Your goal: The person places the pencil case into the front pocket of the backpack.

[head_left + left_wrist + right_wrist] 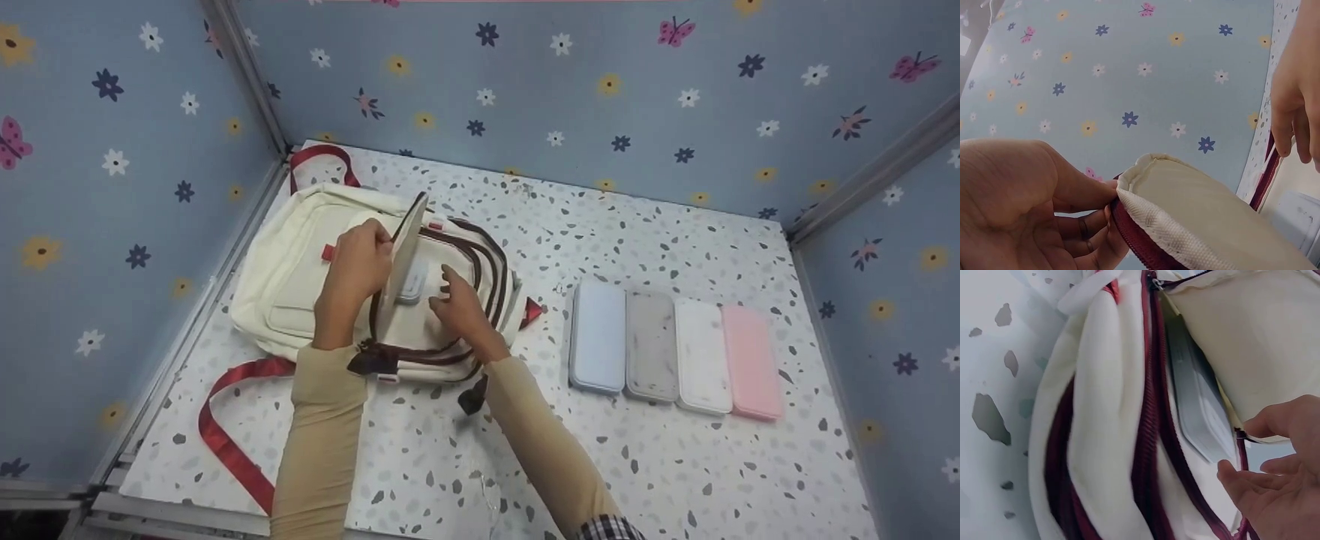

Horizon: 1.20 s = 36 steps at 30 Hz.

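Note:
A cream backpack (285, 247) with dark red zips lies on the table, its front compartment unzipped. My left hand (358, 259) pinches the edge of the raised flap (1202, 197) between thumb and fingers, holding it up and away from the opening. Over the open compartment is my right hand (461, 307), fingers loosely bent with nothing in them; in the right wrist view its fingertips are close to the flap's edge and the zip. Inside the compartment sits a pale blue-grey case (1196, 394), partly hidden by the flap and the bag's wall.
Right of the backpack, a light blue case (598, 337), a grey case (651, 345), a white case (703, 356) and a pink case (752, 361) lie side by side. A red strap (232, 442) trails toward the table's front edge. Flower-patterned panels (525, 90) enclose the speckled table (675, 472).

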### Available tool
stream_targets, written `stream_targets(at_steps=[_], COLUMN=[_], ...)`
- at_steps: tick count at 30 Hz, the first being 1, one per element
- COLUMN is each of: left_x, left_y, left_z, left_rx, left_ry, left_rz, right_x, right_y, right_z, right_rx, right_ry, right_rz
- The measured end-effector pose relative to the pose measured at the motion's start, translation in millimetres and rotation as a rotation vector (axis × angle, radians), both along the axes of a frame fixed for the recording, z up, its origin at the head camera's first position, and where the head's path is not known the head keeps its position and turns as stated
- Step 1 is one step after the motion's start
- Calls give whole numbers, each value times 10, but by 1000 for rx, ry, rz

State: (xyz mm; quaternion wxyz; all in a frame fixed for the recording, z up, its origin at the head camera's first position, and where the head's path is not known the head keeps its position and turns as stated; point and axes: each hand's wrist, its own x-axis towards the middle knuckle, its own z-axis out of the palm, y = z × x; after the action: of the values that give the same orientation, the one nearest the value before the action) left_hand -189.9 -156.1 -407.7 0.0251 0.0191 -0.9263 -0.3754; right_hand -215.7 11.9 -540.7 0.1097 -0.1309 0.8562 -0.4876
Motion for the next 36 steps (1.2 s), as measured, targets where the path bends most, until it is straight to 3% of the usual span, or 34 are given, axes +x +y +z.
stream_targets(at_steps=[8,17,24,30,36], left_x=[2,18,20,29,37], left_y=[-20,-43,-59,-74,-61], left_z=[-8,-13,-20,-14,-16], left_rx=[4,11,9,7,11], left_ry=[4,7,15,13,14], left_rz=[4,8,6,5,2], right_x=[18,105,191,313,518], right_y=[149,355,517,623,722], right_z=[74,170,218,290,470], right_rx=[-30,-90,-238,-239,-256], right_ry=[67,123,165,194,225], right_rz=[-9,-84,-111,-171,-174])
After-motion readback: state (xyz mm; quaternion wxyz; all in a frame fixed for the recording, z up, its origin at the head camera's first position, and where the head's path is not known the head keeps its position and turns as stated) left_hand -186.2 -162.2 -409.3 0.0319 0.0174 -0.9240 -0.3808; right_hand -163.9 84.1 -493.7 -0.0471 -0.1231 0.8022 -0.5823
